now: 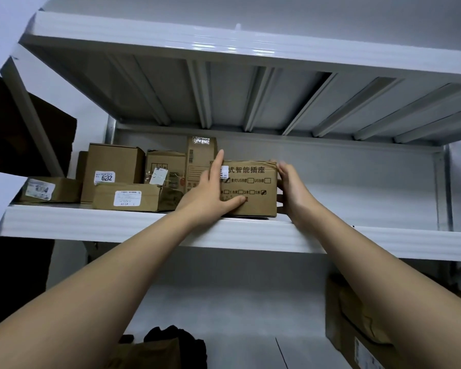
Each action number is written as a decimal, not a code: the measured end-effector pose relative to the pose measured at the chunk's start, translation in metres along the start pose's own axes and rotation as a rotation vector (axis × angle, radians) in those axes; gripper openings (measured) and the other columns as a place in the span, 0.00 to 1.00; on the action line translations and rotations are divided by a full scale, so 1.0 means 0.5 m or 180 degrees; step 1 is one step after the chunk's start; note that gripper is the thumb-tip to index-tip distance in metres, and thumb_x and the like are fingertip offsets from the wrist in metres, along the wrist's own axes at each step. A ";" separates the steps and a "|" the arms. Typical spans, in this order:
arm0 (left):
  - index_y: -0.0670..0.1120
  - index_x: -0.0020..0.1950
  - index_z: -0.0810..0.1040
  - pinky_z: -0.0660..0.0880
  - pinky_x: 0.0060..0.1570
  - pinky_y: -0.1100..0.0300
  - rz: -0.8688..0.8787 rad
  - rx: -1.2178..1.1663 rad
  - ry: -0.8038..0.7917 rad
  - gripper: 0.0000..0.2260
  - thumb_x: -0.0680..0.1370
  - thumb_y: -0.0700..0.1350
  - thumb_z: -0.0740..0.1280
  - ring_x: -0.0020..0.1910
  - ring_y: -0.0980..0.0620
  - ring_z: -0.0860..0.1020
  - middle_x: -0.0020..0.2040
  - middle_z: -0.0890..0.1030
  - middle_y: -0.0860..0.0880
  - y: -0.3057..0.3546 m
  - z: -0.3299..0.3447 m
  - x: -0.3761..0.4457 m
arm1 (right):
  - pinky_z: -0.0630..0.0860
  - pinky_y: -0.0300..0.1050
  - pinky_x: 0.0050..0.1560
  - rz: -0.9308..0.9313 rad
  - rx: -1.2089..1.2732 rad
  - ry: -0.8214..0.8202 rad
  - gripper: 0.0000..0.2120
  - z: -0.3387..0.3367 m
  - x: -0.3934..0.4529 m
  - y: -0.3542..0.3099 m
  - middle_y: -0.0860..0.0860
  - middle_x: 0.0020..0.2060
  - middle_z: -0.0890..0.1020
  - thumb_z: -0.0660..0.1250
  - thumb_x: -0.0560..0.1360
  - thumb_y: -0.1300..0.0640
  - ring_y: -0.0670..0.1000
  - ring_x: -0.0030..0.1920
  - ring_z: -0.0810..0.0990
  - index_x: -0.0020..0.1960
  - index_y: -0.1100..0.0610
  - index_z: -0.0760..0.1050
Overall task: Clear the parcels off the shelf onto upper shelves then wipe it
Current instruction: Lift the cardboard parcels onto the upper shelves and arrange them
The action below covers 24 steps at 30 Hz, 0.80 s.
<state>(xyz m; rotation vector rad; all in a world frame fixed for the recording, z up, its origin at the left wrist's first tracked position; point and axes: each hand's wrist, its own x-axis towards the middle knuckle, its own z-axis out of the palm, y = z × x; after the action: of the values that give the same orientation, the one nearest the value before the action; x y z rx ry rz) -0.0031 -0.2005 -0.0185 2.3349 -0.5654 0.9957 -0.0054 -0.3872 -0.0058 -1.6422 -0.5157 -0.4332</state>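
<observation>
Both hands, left [213, 195] and right [290, 187], fingers straight, press a box [253, 193] onto the upper shelf [117, 222] beside five others (parcels remain below [357, 328], wiping not begun).

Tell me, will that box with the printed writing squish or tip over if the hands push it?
Probably not. The box keeps straight edges between the left hand and right hand, so it looks stiff. It is wider than tall and sits flat on the shelf, so it should slide rather than tip. Its weight cannot be seen.
</observation>
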 end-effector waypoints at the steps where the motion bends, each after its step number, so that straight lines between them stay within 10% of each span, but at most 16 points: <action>1: 0.61 0.75 0.34 0.73 0.60 0.48 -0.0006 0.0000 -0.0012 0.46 0.73 0.61 0.67 0.66 0.43 0.72 0.77 0.56 0.47 -0.002 0.006 0.006 | 0.77 0.50 0.55 -0.0016 -0.0114 -0.0023 0.19 -0.001 0.001 0.003 0.43 0.60 0.79 0.52 0.76 0.33 0.49 0.54 0.81 0.58 0.37 0.75; 5: 0.61 0.76 0.35 0.70 0.65 0.49 -0.0001 -0.0319 0.0047 0.47 0.73 0.58 0.70 0.69 0.46 0.70 0.77 0.60 0.49 -0.011 0.014 0.012 | 0.77 0.39 0.45 -0.0191 -0.0474 0.0082 0.31 -0.002 0.014 0.013 0.46 0.63 0.74 0.66 0.76 0.44 0.44 0.55 0.78 0.75 0.42 0.56; 11: 0.49 0.77 0.35 0.73 0.60 0.53 -0.0526 -0.0652 0.0037 0.50 0.73 0.53 0.72 0.58 0.45 0.77 0.65 0.76 0.45 -0.030 0.010 0.023 | 0.76 0.35 0.39 0.0002 -0.0636 0.0245 0.29 -0.001 0.031 0.026 0.48 0.60 0.76 0.65 0.78 0.51 0.42 0.48 0.78 0.74 0.52 0.56; 15: 0.43 0.69 0.64 0.71 0.62 0.51 -0.0700 -0.0405 -0.0188 0.29 0.74 0.54 0.70 0.62 0.45 0.74 0.65 0.75 0.46 -0.039 0.014 0.040 | 0.76 0.40 0.43 0.0176 -0.0971 0.0208 0.25 0.009 0.043 0.036 0.50 0.60 0.77 0.64 0.78 0.51 0.48 0.52 0.79 0.71 0.56 0.60; 20: 0.42 0.65 0.69 0.73 0.58 0.53 -0.0796 -0.0122 -0.0262 0.18 0.78 0.49 0.64 0.58 0.44 0.75 0.62 0.77 0.44 -0.038 0.021 0.050 | 0.75 0.52 0.59 0.0241 -0.1709 0.0332 0.23 0.015 0.050 0.042 0.53 0.63 0.76 0.62 0.79 0.49 0.54 0.60 0.76 0.70 0.56 0.61; 24: 0.44 0.61 0.72 0.72 0.52 0.55 -0.0860 0.0398 -0.0358 0.12 0.79 0.44 0.61 0.54 0.44 0.75 0.59 0.77 0.45 -0.041 0.029 0.059 | 0.74 0.53 0.60 0.0133 -0.2495 0.0445 0.37 0.019 0.052 0.031 0.56 0.66 0.73 0.63 0.78 0.52 0.60 0.60 0.76 0.77 0.53 0.43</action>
<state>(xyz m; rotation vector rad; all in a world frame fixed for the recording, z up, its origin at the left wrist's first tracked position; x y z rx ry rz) 0.0349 -0.1986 -0.0115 2.5067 -0.2248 0.7986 0.0248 -0.3771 -0.0055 -2.3412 -0.2040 -0.7762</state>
